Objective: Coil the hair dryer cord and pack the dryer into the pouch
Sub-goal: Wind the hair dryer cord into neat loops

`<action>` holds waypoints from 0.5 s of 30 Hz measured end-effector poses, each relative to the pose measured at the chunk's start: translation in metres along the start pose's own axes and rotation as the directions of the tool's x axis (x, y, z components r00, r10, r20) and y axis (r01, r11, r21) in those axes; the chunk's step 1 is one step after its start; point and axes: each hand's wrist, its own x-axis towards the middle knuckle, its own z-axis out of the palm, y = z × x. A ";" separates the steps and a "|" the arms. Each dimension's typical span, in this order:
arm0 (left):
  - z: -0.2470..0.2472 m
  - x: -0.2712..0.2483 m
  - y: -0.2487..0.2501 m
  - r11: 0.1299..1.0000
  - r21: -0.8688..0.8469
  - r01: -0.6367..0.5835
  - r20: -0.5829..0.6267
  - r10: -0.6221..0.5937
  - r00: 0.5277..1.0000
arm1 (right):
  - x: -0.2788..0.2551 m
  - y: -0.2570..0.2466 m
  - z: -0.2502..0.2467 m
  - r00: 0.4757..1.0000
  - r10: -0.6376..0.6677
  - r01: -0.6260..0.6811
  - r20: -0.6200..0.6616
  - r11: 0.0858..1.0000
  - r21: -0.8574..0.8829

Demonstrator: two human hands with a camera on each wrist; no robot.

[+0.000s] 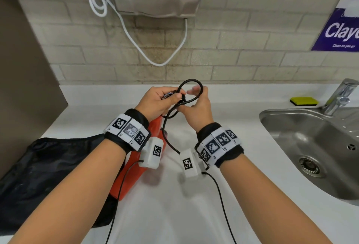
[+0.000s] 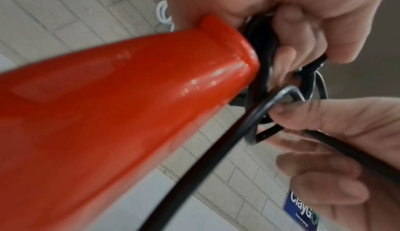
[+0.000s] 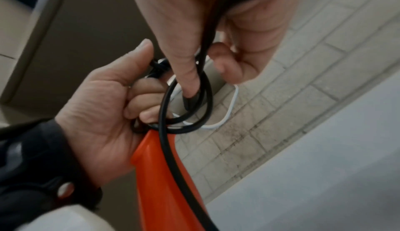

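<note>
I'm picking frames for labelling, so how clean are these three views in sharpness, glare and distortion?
Head view: sharp, evenly lit, wide-angle bending at the edges, soft glare on the sink. Left wrist view: the orange dryer is smeared and blurred with glare streaks. Right wrist view: dimmer, the cord fairly crisp, the background wall soft.

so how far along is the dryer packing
Done: a few loops of cord are gathered at the end of the orange dryer, held by the left hand. In hand: the right hand is guiding another loop over. Left: a stretch of cord still trails to the counter, and the dryer is not yet in the black pouch beside it.
</note>
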 end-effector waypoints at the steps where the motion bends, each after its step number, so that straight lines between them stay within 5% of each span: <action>1: -0.001 0.001 0.000 1.000 -0.006 0.013 0.000 -0.013 1.000 | 0.002 -0.001 0.002 0.998 -0.021 0.018 0.057 0.999 0.050; 6: -0.007 0.003 0.002 0.995 -0.088 0.044 0.030 -0.041 0.999 | 0.011 -0.006 0.008 0.960 -0.043 0.003 0.276 0.990 0.142; 15: -0.023 0.004 0.000 0.988 -0.143 0.063 0.112 -0.047 0.993 | 0.015 0.002 0.041 0.989 -0.048 0.052 0.138 0.998 -0.027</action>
